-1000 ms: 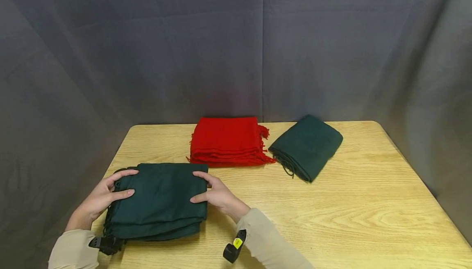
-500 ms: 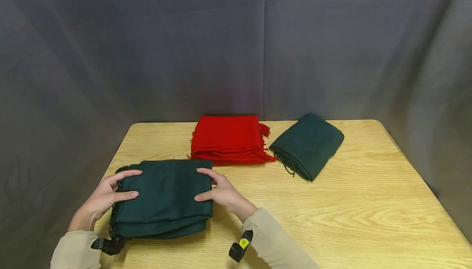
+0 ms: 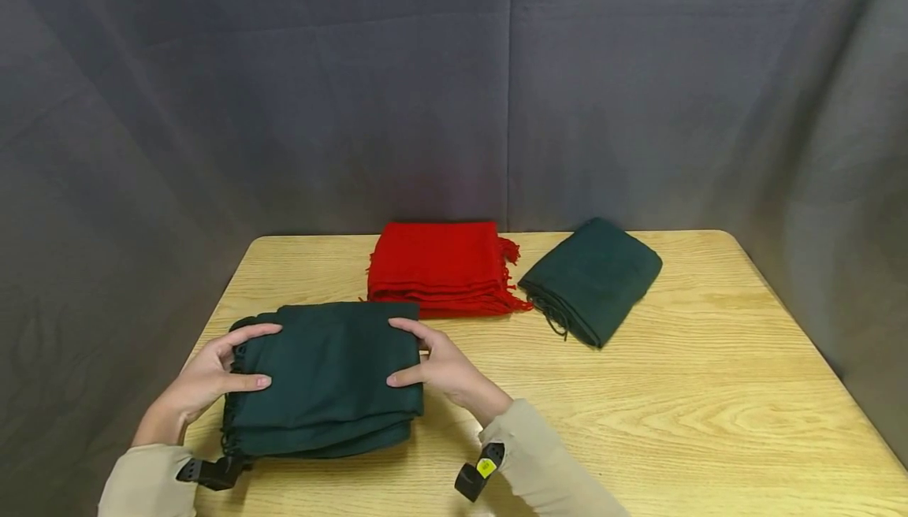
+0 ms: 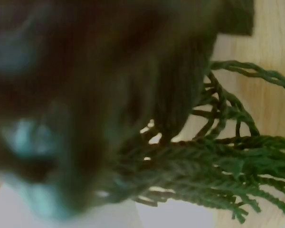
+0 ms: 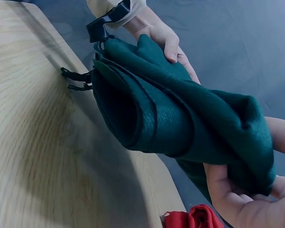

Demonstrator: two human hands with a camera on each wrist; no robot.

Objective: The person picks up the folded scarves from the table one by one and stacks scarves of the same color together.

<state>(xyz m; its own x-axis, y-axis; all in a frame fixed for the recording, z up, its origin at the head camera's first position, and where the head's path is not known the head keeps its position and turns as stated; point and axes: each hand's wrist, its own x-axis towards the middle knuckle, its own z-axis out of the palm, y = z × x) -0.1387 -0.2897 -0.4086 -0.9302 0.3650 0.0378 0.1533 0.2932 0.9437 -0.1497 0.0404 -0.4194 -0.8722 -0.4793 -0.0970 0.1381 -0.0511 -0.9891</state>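
We see left hand (image 3: 204, 375) and right hand (image 3: 448, 363) gripping folded green cloth (image 3: 329, 367) between them, red cloth (image 3: 436, 261) beyond right hand, green bundle (image 3: 597, 280) farther right

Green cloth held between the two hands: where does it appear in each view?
Head: green cloth in the lower half, left of centre.
Left wrist: its fringe spreads across the lower right; the left side is too blurred to read.
Right wrist: across the centre, reaching right.
Shared landmark: wooden table, visible in all three.
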